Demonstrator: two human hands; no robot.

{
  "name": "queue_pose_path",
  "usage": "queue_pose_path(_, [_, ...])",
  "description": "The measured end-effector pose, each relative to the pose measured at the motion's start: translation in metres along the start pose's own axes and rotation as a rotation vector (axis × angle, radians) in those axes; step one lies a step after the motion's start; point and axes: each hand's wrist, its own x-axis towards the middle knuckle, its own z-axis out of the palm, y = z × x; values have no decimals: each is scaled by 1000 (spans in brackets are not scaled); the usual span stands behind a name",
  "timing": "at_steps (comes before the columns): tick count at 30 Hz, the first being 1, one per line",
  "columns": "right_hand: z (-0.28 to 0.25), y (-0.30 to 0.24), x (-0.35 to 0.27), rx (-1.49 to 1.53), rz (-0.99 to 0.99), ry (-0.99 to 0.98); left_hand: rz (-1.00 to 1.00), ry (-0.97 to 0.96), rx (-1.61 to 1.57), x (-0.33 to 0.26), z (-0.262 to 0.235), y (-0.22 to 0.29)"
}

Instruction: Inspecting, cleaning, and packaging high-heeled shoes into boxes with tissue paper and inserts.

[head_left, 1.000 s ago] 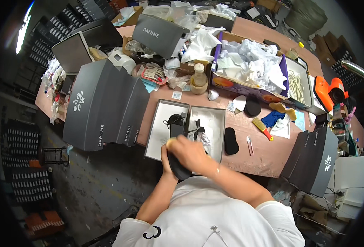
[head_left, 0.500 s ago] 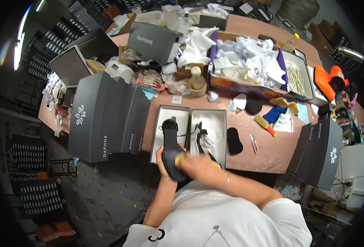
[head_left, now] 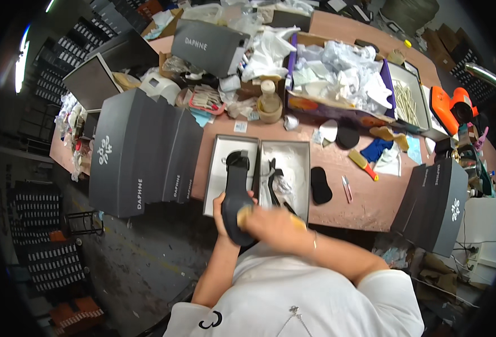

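Gripping the black shoe [head_left: 238, 203] in my left hand [head_left: 224, 209], right hand [head_left: 270, 223] clenched rubbing its sole, its mate [head_left: 276, 185] lying boxed by the table's [head_left: 360, 202] near edge.

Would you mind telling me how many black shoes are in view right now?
2. One black high-heeled shoe is gripped from below by the left hand while the right hand rests on its sole; the other black shoe lies in the open grey shoebox. More may be hidden in clutter.

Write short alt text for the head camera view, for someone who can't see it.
A person's left hand holds a black high-heeled shoe sole-up while the right hand presses on it, above an open grey shoebox holding a second black shoe, on a cluttered brown worktable.
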Motion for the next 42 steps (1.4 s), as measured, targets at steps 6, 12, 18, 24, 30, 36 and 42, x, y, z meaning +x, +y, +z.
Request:
queue_pose_path(6, [12,-24,-10,208,-242,60,-19,-12,56,-1,4,6])
queue_pose_path(12, [6,-8,27,274,-138,44,-52,-3,120,-6,-1,4])
queue_pose_path(18, [7,1,39,184,41,88,-55,34,-64,-9,-2,-6])
queue_pose_path(24, [0,2,26,84,64,-80,-90,11,-40,-10,-2,0])
queue_pose_path(30, [3,-17,-16,261,-169,-83,11,-57,-19,-4,-5,7])
queue_pose_path(36, [1,-10,-12,251,-102,51,-6,-94,-2,-8,3,4])
queue_pose_path(42, [2,7,0,218,48,115,-102,-235,-102,-4,-18,5])
